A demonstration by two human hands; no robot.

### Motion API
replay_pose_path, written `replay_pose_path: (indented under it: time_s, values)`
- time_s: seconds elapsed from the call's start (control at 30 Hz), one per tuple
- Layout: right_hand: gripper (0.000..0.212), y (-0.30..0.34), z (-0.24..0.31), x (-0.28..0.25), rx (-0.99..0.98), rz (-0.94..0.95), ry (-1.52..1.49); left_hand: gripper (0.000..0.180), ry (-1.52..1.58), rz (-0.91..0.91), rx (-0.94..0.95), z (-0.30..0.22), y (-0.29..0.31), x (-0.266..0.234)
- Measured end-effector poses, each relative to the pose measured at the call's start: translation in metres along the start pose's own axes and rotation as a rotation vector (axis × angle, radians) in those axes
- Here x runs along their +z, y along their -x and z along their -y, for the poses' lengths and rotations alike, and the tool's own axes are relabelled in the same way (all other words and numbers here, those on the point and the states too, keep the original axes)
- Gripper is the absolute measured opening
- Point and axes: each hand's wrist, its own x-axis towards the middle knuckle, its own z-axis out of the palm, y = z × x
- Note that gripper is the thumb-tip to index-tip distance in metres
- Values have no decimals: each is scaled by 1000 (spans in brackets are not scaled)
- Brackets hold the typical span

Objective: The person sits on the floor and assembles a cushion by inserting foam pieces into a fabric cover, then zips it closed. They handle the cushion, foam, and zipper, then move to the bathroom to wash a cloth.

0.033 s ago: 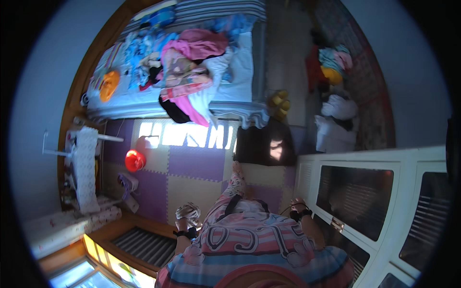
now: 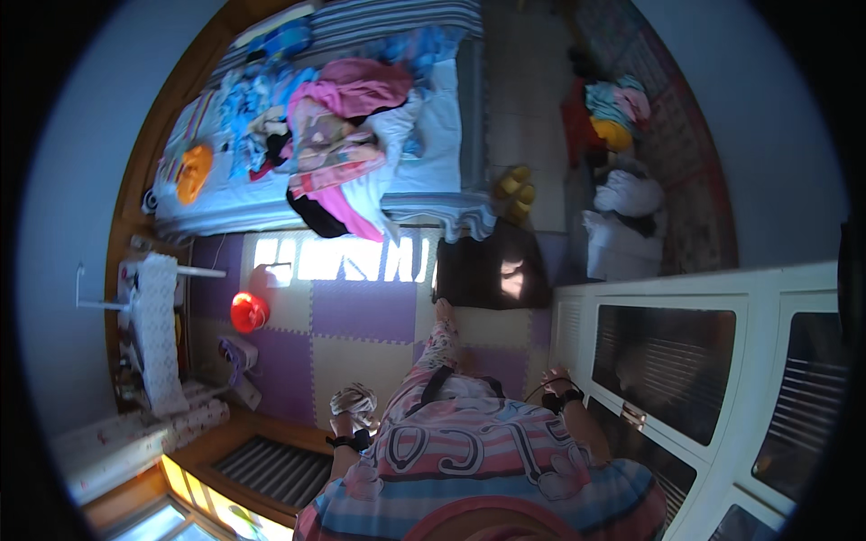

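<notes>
**Dim room, one hard sun patch, heavy fisheye**

Overall dim, with a blue-violet cast. Strong daylight enters through the window (image 2: 194, 518) at the near left edge, blown out to yellow-white. A bright barred sun patch lies on the floor mat (image 2: 361, 311) just below the bed (image 2: 424, 171), clipped to white. Glare spot on the dark box (image 2: 492, 270). Cabinet (image 2: 713, 361) panes are dark and murky. Straight edges bow strongly toward the rim; black vignette all round. Detail is soft, softest at the edges.

Clothes-heaped bed (image 2: 433, 171), red toy (image 2: 248, 312), yellow slippers (image 2: 514, 189), checkered foam mat (image 2: 361, 316)
</notes>
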Motion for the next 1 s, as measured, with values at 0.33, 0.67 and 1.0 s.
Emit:
replay_pose_path:
  time_s: [0.33, 0.67, 1.0]
  values:
    - [22, -8, 28, -58, 99, 5, 343, 35, 894, -59, 32, -131, -108, -109]
    - [25, -99, 122, -137, 92, -403, -670, 42, 1677, 287, 442, -236, -221, -237]
    - [14, -231, 94, -290, 270, -244, -229, 41, 1282, -12, 73, -315, -157, -243]
